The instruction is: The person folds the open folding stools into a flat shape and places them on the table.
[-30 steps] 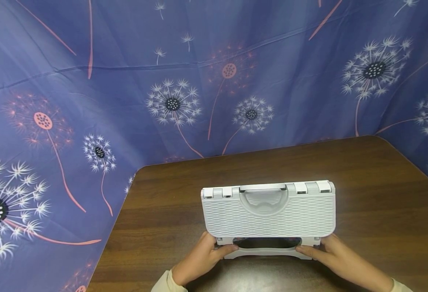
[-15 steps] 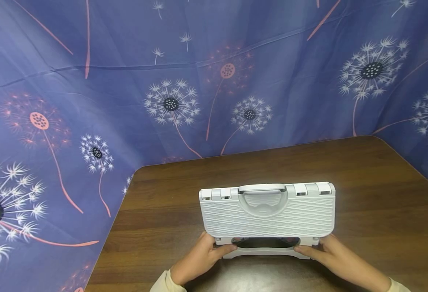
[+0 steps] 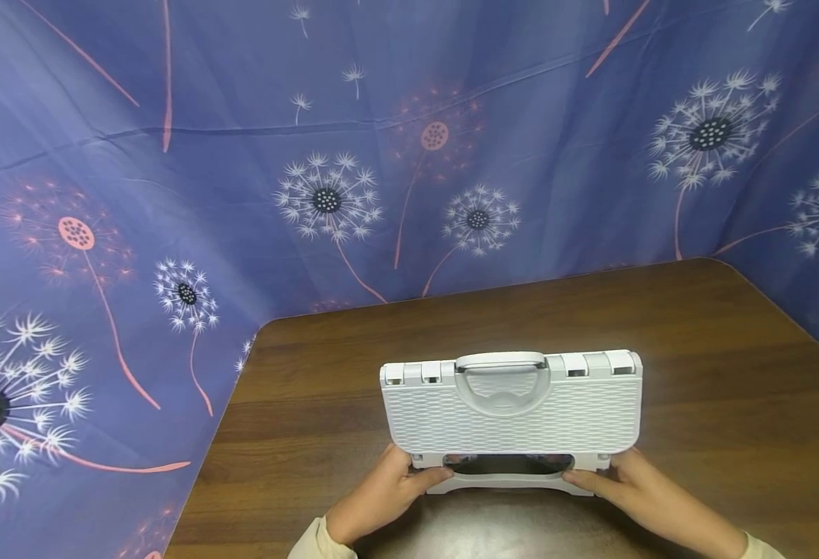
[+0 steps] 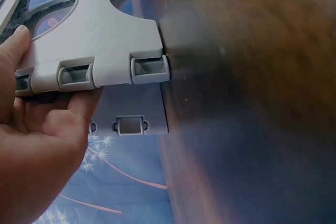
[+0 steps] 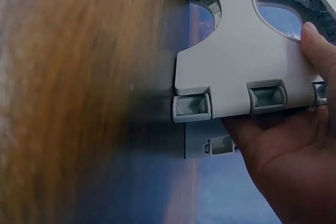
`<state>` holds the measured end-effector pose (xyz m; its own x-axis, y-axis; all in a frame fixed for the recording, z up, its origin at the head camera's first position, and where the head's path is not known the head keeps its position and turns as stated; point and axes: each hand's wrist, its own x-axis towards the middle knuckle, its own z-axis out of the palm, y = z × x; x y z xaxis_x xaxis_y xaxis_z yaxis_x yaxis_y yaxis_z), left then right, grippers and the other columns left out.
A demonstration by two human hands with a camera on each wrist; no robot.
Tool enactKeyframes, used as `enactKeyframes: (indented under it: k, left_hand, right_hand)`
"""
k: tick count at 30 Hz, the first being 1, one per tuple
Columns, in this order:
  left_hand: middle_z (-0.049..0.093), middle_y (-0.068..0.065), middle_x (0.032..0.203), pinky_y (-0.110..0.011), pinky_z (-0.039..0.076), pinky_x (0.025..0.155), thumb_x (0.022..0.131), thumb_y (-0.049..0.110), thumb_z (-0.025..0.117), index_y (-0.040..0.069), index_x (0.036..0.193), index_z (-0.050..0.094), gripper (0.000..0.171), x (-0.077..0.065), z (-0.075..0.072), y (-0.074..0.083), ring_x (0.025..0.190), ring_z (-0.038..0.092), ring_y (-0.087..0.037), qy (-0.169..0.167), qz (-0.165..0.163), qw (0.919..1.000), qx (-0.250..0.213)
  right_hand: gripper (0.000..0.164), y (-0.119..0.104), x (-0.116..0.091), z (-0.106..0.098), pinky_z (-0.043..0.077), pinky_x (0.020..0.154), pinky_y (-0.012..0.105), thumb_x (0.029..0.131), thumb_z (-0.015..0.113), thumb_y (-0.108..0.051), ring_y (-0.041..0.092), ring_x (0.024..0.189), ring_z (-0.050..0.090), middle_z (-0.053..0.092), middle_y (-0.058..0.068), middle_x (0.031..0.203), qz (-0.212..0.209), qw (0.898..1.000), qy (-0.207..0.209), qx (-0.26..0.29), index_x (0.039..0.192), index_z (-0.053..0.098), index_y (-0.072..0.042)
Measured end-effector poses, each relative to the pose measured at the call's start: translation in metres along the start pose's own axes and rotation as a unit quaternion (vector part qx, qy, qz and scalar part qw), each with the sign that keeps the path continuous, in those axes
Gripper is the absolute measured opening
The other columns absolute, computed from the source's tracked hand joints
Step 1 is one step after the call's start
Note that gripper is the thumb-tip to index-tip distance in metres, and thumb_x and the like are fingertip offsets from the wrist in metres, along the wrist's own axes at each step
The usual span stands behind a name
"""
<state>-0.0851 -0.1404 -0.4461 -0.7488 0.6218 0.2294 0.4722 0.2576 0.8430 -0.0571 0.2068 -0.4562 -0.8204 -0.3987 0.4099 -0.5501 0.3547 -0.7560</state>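
Note:
A white plastic folding step stool [image 3: 514, 415] with a ridged top panel and a carry handle [image 3: 500, 359] stands on the wooden table, its panel tilted toward me. My left hand [image 3: 388, 493] grips its left side, thumb at the edge of the opening below the panel. On the other side my right hand [image 3: 629, 485] holds it in the same way. The left wrist view has the leg panel [image 4: 100, 30] pinched between thumb and curled fingers, with hinge joints along its edge. A matching leg panel [image 5: 236, 61] fills the right wrist view, its foot against the tabletop.
The brown wooden table [image 3: 311, 404] has rounded far corners. A blue curtain [image 3: 241, 155] printed with dandelions hangs along its back and sides. Beige sleeves [image 3: 321, 541] cover the forearms near the bottom edge.
The stool's top edge has dropped very slightly and its carry handle shows a little more. Both hands keep their grip in nearly the same place.

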Motion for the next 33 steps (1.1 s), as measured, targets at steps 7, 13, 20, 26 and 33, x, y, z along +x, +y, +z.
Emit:
enactKeyframes:
  k: [7,13,20,26,33]
  left_hand:
    - [0.067,0.004,0.117,-0.031,0.052,0.094,0.096,0.024,0.065,0.023,0.128,0.053,0.034,-0.0003,0.0007,-0.0004,0.109,0.063,-0.012,0.002,-0.010,0.9999,-0.005]
    - [0.067,0.003,0.117,-0.031,0.052,0.093,0.096,0.023,0.065,0.021,0.127,0.054,0.032,0.0005,0.0007,-0.0010,0.109,0.063,-0.012,-0.001,-0.007,0.9999,-0.014]
    - [0.066,0.004,0.117,-0.031,0.052,0.093,0.096,0.025,0.064,0.023,0.126,0.053,0.032,0.0008,0.0002,-0.0016,0.109,0.062,-0.011,-0.005,-0.009,0.9999,-0.009]
    - [0.066,0.004,0.116,-0.030,0.051,0.093,0.096,0.026,0.064,0.023,0.124,0.055,0.030,0.0008,0.0000,-0.0021,0.107,0.062,-0.010,-0.004,-0.011,0.9999,-0.004]
    - [0.064,0.006,0.124,-0.031,0.050,0.097,0.096,0.025,0.065,0.024,0.130,0.055,0.036,0.0005,-0.0010,-0.0003,0.114,0.060,-0.012,-0.002,0.000,1.0000,0.009]
  right_hand:
    - [0.062,-0.0004,-0.0004,0.0010,0.033,0.097,0.005,0.086,0.074,0.001,-0.006,0.122,0.046,0.054,-0.009,0.136,0.002,1.000,0.006,-0.004,0.140,0.047,-0.012]
    - [0.060,-0.0009,-0.0007,0.0015,0.033,0.096,0.005,0.087,0.074,-0.001,-0.006,0.122,0.046,0.055,-0.010,0.136,0.014,1.000,0.008,-0.005,0.139,0.048,-0.014]
    - [0.065,-0.0016,-0.0007,0.0018,0.030,0.098,0.003,0.087,0.074,-0.002,-0.009,0.126,0.041,0.049,-0.013,0.141,0.018,1.000,0.008,-0.007,0.144,0.043,-0.013]
    - [0.066,-0.0023,-0.0006,0.0018,0.032,0.097,0.004,0.086,0.074,-0.001,-0.007,0.125,0.043,0.050,-0.013,0.141,0.011,1.000,0.007,-0.005,0.143,0.043,-0.013]
    - [0.063,-0.0009,-0.0005,0.0021,0.035,0.095,0.006,0.087,0.074,-0.001,-0.006,0.121,0.046,0.053,-0.012,0.138,0.007,1.000,0.005,-0.009,0.142,0.045,-0.013]
